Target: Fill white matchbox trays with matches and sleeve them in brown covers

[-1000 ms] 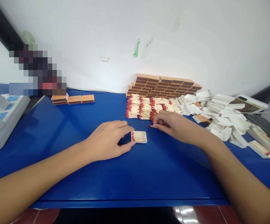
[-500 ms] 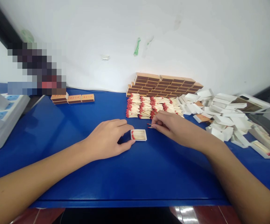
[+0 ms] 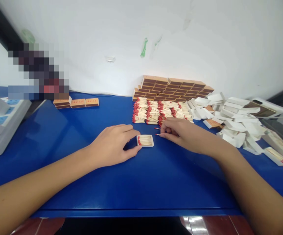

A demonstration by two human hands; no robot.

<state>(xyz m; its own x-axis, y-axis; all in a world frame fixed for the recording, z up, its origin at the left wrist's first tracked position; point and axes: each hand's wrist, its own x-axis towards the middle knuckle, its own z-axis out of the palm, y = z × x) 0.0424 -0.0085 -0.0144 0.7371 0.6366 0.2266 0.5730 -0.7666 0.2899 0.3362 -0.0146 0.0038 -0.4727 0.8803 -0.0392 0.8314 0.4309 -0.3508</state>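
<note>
l hand (image 3: 117, 145) holding match tray (image 3: 146, 146), r hand (image 3: 177, 130) w/ 2 matches (image 3: 157, 134).

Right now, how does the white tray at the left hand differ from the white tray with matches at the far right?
The left hand touches the central tray, while no hand touches the far-right tray.
The central tray lies almost straight across the view; the far-right tray lies slanted.
Red heads point left in the central tray, right in the far-right tray.
Both are white, open and hold matches.
</note>
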